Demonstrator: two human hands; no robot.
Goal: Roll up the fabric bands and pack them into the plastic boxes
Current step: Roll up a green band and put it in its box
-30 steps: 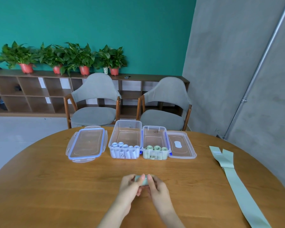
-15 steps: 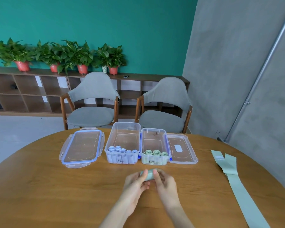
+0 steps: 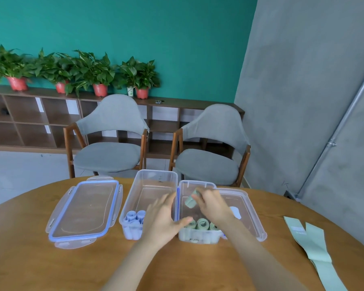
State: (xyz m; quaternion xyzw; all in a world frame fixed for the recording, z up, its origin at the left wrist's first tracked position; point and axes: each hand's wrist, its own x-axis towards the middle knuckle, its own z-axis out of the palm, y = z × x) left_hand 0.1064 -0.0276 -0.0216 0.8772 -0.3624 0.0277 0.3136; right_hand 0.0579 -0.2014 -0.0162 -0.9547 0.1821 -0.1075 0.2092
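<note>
Two clear plastic boxes stood side by side on your round wooden table (image 3: 29, 259), toward twelve o'clock from you. At about ten o'clock, the blue-rimmed lid (image 3: 84, 208) lay flat beside the left box (image 3: 153, 185); a second lid (image 3: 246, 208) lay against the right box (image 3: 198, 236) on its three o'clock side. Over at three o'clock, well apart from the boxes, an unrolled green band (image 3: 315, 246) stretched along the table edge. Your left hand (image 3: 162, 221) hovered with fingers spread and loose, holding nothing, its thumb reaching over the near wall of the right box. Your right hand (image 3: 212, 204) was above the right box, its fingers curled round a rolled green band (image 3: 190, 201), tilted over the box's open middle. Green rolls (image 3: 202, 223) stood upright at the box's near end. Blue rolls (image 3: 135, 216) stood at the near end of the left box.
</note>
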